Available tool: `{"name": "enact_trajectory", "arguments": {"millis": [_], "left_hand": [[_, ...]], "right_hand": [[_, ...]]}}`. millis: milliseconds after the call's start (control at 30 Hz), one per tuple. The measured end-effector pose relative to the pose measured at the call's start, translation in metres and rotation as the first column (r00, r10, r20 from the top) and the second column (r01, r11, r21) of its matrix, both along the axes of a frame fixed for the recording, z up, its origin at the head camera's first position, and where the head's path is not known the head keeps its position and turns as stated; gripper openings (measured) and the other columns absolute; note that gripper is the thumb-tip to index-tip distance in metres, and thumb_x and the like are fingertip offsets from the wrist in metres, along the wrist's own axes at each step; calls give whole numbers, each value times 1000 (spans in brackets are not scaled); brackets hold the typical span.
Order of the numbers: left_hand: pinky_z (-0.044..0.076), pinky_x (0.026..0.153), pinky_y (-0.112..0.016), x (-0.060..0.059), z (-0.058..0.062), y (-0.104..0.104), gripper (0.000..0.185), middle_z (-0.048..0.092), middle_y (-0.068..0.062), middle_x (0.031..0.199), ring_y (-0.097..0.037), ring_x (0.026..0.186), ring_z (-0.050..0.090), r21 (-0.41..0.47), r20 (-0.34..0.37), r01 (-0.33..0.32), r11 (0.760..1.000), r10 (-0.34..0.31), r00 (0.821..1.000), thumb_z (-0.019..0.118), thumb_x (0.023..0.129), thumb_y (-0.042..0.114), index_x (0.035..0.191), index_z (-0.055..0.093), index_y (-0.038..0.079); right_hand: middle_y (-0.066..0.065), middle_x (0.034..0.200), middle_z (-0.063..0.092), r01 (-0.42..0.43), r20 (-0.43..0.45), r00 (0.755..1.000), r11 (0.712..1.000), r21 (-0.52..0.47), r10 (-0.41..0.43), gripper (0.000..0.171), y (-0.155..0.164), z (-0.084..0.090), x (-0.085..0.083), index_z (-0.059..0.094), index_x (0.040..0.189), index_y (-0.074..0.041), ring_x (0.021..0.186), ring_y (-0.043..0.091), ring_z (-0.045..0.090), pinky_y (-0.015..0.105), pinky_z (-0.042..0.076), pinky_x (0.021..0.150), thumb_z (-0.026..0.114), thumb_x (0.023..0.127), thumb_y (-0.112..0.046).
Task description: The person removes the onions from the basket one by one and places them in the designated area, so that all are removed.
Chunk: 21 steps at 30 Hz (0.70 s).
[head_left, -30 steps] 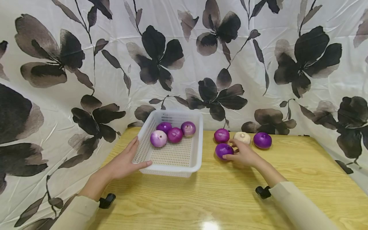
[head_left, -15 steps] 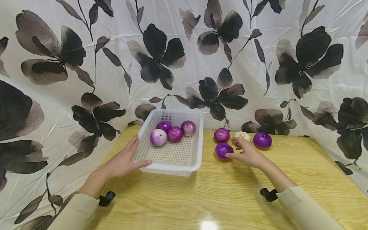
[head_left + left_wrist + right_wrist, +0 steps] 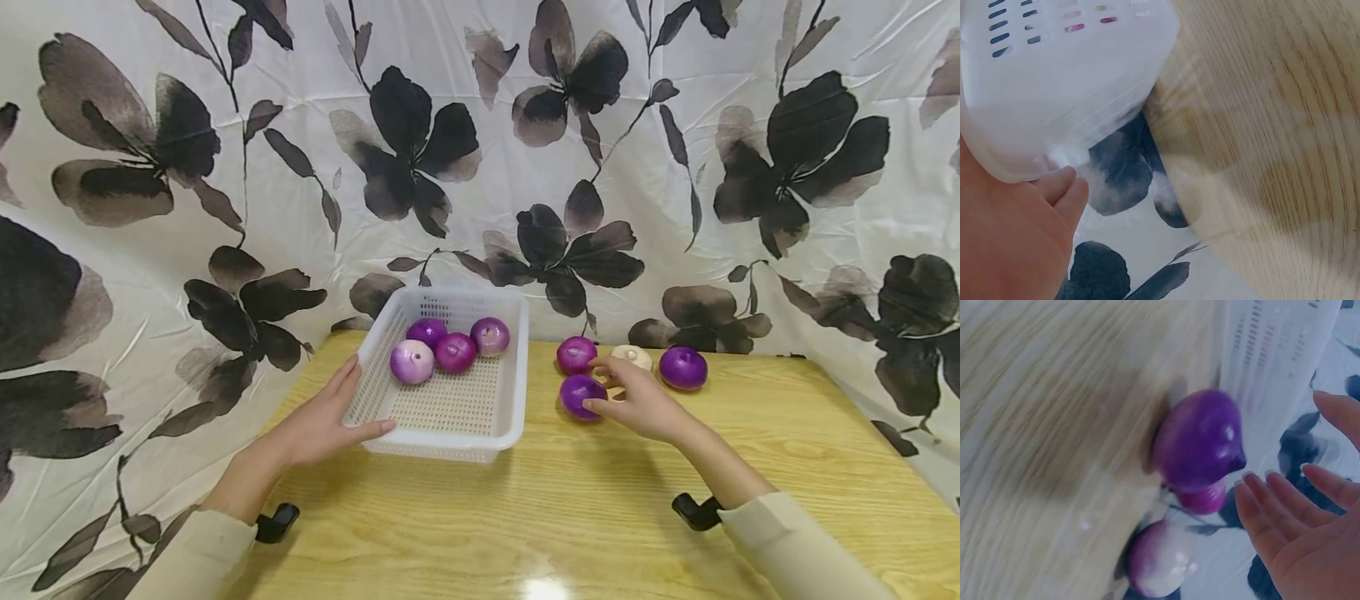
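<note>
1. Steadying comes first: the left hand (image 3: 322, 425) lies flat along the near left rim of the white basket (image 3: 495, 433), fingers straight, clamped on nothing; I would keep it there so the basket cannot slide.
2. The right hand (image 3: 637, 404), fingers spread and relaxed, sits beside the dark purple onion (image 3: 581, 393) on the table (image 3: 600, 517), thumb tip at its side; close round its widest part, since it looks smooth and round.
3. Lift clear of the pink-purple onion (image 3: 576, 354) and pale onion (image 3: 633, 357) just behind.
4. Set it in the bare near half of the basket, before the four onions (image 3: 450, 350) there.
</note>
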<state>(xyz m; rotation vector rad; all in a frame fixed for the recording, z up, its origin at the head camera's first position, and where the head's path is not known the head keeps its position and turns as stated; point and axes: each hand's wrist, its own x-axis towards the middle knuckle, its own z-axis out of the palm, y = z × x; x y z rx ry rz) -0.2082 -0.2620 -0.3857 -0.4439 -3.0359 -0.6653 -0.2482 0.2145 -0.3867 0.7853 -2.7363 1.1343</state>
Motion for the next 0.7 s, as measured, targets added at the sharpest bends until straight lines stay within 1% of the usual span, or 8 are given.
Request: {"name": "enact_trajectory", "arguments": {"millis": [167, 267, 433, 567, 700], "left_hand": [[24, 119, -65, 0, -2, -1, 123, -2, -22, 170, -51, 151, 16, -17, 0, -7, 1000, 7, 1000, 60, 87, 76, 161, 6, -6], [24, 119, -64, 1, -2, -2, 123, -3, -21, 171, -50, 151, 17, -21, 1, -11, 1000, 11, 1000, 59, 87, 77, 161, 6, -6], [23, 119, -64, 3, -1, -2, 123, -3, -21, 171, -50, 152, 16, -19, 0, -13, 1000, 13, 1000, 59, 87, 77, 161, 7, -6], [23, 120, -63, 4, 0, -2, 123, -3, -20, 171, -49, 152, 16, -13, -3, -9, 1000, 9, 1000, 60, 87, 77, 161, 7, -6], [24, 119, -63, 4, 0, -1, 122, -2, -21, 171, -50, 151, 17, -3, -9, 3, 1000, -3, 1000, 60, 88, 76, 161, 7, -6]], "right_hand": [[25, 129, 63, -30, -43, 999, 999, 16, 30, 56, -15, 5, 0, 54, 138, 5, 112, 43, 65, 55, 57, 90, 78, 92, -16], [24, 130, 63, -35, -41, 998, 999, 16, 36, 57, -25, 9, 0, 54, 139, 5, 114, 41, 65, 55, 57, 93, 78, 92, -17], [22, 129, 64, -84, -37, 996, 996, -21, 83, 59, -44, 18, -4, 53, 140, 5, 118, 41, 64, 55, 54, 99, 78, 92, -17], [22, 132, 62, -120, -67, 991, 993, -8, 119, 60, -59, 25, -6, 52, 143, 3, 118, 40, 64, 55, 53, 100, 77, 92, -18], [23, 138, 59, -144, -75, 987, 990, -5, 143, 60, -73, 28, -10, 52, 144, 2, 118, 40, 64, 54, 53, 100, 76, 93, -19]]}}
